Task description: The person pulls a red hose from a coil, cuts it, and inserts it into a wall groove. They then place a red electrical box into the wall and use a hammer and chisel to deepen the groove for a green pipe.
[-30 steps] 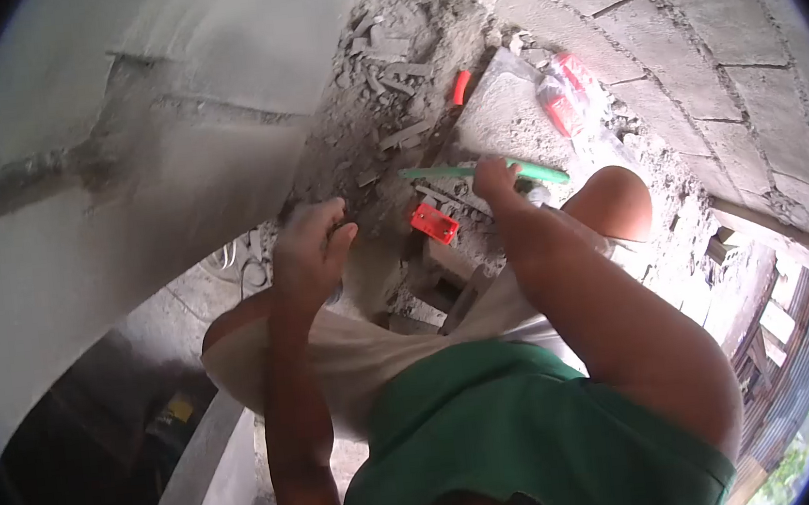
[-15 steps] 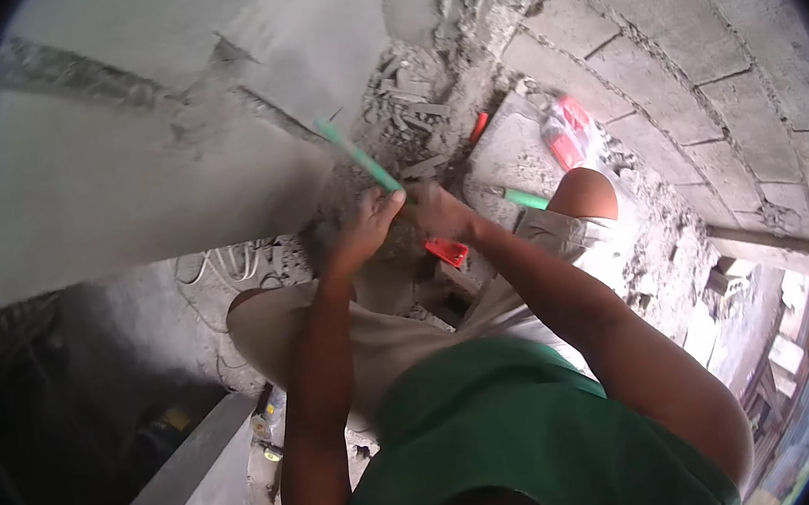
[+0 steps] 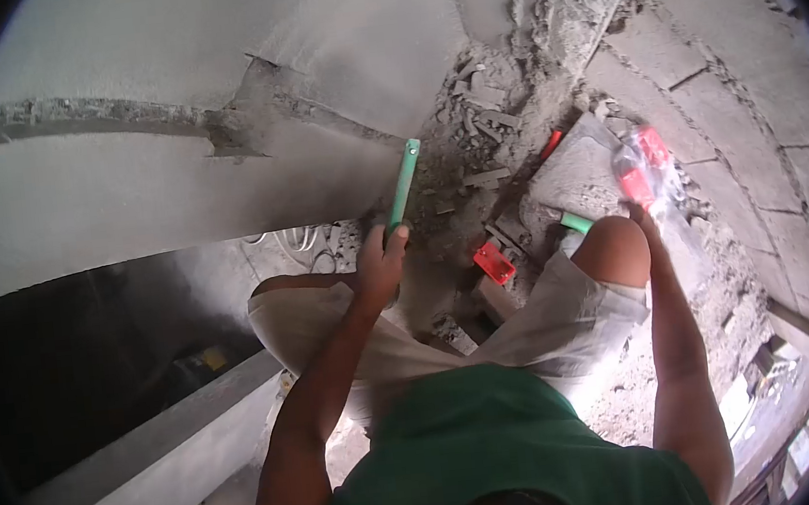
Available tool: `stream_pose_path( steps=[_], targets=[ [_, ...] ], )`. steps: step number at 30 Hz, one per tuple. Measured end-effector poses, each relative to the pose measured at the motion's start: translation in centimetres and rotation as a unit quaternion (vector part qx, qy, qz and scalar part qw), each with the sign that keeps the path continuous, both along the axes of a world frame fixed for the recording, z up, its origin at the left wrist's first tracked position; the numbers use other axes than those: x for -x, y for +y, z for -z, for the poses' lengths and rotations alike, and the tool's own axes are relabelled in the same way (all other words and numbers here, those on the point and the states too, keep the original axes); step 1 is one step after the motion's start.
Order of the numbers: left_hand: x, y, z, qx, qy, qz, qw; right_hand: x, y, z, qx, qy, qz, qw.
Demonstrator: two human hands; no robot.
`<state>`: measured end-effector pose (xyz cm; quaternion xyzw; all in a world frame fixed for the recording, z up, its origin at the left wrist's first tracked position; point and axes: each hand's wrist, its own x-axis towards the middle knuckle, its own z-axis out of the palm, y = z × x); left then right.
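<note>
Left hand [image 3: 382, 268]: clamped on the lower end of a green bar [image 3: 405, 186], thumb laid along it. Green bar: slender, tilted slightly to the right, far end free of the fingers and marked by a small round spot; it shows in front of the right end of a grey wall [image 3: 156, 203], contact between the two not to be told. Right hand [image 3: 646, 222]: beside the person's right knee [image 3: 613, 250], at the near edge of a clear plastic bag [image 3: 665, 190] with red pieces [image 3: 634, 187] in it; partly hidden, so whether its fingers are apart or together cannot be told. Red box [image 3: 494, 263]: one, open-faced, tilted, between the knees. Second green piece [image 3: 575, 223]: just left of the right knee, partly covered by it. Pale slab [image 3: 568, 176]: far of that piece, left of the bag. Red tube [image 3: 551, 146]: short, at the slab's far left edge. Rubble [image 3: 482, 123]: broken grey fragments, heaped at far centre. White cable [image 3: 298, 240]: loops, left of the left hand, below the wall. Block wall [image 3: 750, 102]: grey, jointed, far right.
</note>
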<state>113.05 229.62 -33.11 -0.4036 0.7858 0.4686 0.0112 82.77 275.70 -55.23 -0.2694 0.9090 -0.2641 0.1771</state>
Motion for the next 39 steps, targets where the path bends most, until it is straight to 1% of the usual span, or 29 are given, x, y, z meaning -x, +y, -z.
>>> stream_pose_path(
  steps=[1,2,3,4,5,7,9,11,12,14,18,20,21,22,23,24,25,26,27,29,30,32,33,35,37,39],
  targets=[
    [-0.1,-0.1,-0.1,-0.015,-0.005,-0.047,0.999,-1.4,2.1,5.7,-0.011,0.104,-0.129,0.986],
    [-0.1,-0.2,-0.5,-0.007,-0.018,-0.054,0.998,-3.4,2.6,8.1,-0.065,0.033,-0.143,0.987],
    [-0.1,0.0,-1.3,0.069,-0.015,-0.046,0.996,-5.0,1.9,8.7,-0.125,-0.034,-0.136,0.982],
    [0.1,0.0,-1.8,0.144,-0.009,-0.033,0.989,-6.3,1.1,9.0,-0.175,-0.077,-0.134,0.972],
    [0.1,-0.4,-1.8,0.15,-0.017,-0.035,0.988,-7.2,0.7,9.4,-0.212,-0.106,-0.134,0.962],
    [0.6,-1.4,-2.2,0.279,0.008,-0.006,0.96,-7.6,-0.1,9.7,-0.242,-0.126,-0.133,0.953],
    [0.9,-2.3,-2.5,0.27,0.001,-0.026,0.963,-7.5,-0.7,9.7,-0.26,-0.14,-0.13,0.947],
    [1.3,-3.6,-2.6,0.29,-0.042,-0.036,0.955,-7.1,-1.1,9.2,-0.269,-0.149,-0.125,0.943],
    [1.5,-4.2,-2.6,0.291,-0.041,-0.042,0.955,-6.7,-1.4,8.8,-0.273,-0.151,-0.121,0.942],
    [1.5,-5.3,-2.5,0.304,0.0,-0.033,0.952,-5.8,-1.7,7.7,-0.274,-0.152,-0.11,0.943],
    [1.0,-6.7,-1.8,0.312,0.043,-0.058,0.947,-3.1,-2.2,2.4,-0.262,-0.142,-0.055,0.953],
    [0.6,-7.1,-1.4,0.35,0.049,-0.045,0.935,-1.2,-2.5,-2.3,-0.243,-0.138,-0.003,0.96],
    [0.3,-7.3,-1.3,0.344,0.066,-0.05,0.935,-0.5,-2.8,-5.3,-0.23,-0.131,0.029,0.964],
    [-0.1,-7.4,-1.3,0.337,0.05,-0.052,0.939,-0.3,-3.4,-9.1,-0.219,-0.121,0.056,0.967],
    [-0.4,-7.4,-1.2,0.329,0.033,-0.051,0.943,0.2,-1.3,-9.1,-0.104,-0.084,0.098,0.986],
    [-0.4,-7.5,-1.4,0.319,0.046,-0.049,0.945,-0.6,-3.3,-15.3,-0.215,0.049,0.047,0.974],
    [-0.6,-7.5,-1.9,0.283,0.038,-0.056,0.957,-1.3,-5.1,-20.2,-0.246,0.068,0.073,0.964],
    [-0.8,-7.4,-1.9,0.246,0.027,-0.062,0.967,-1.4,-5.8,-23.7,-0.225,0.055,0.113,0.966],
    [-0.7,-7.5,-1.6,0.235,0.038,-0.059,0.969,-1.8,-6.8,-27.3,-0.207,0.034,0.134,0.968],
    [-0.4,-8.0,-1.0,0.252,0.045,-0.069,0.964,-2.0,-8.1,-32.6,-0.125,0.006,0.151,0.981],
    [-0.4,-8.1,-0.5,0.248,0.047,-0.068,0.965,-2.9,-9.3,-35.3,-0.064,-0.002,0.155,0.986],
    [-0.4,-8.3,0.9,0.282,0.059,-0.071,0.955,-5.1,-12.2,-39.3,0.075,-0.013,0.145,0.987],
    [-0.3,-8.2,1.0,0.282,0.055,-0.064,0.956,-5.2,-13.1,-40.0,0.15,-0.054,0.134,0.978],
    [-0.1,-8.1,0.7,0.244,0.066,-0.092,0.963,-6.3,-15.5,-39.7,0.277,-0.094,0.115,0.949],
    [-0.3,-7.9,0.2,0.268,0.042,-0.075,0.96,-8.1,-19.1,-38.7,0.413,-0.176,0.016,0.893],
    [0.2,-8.0,-0.2,0.296,0.013,-0.063,0.953,-11.4,-25.3,-37.9,0.505,-0.218,-0.016,0.835]
  ],
)
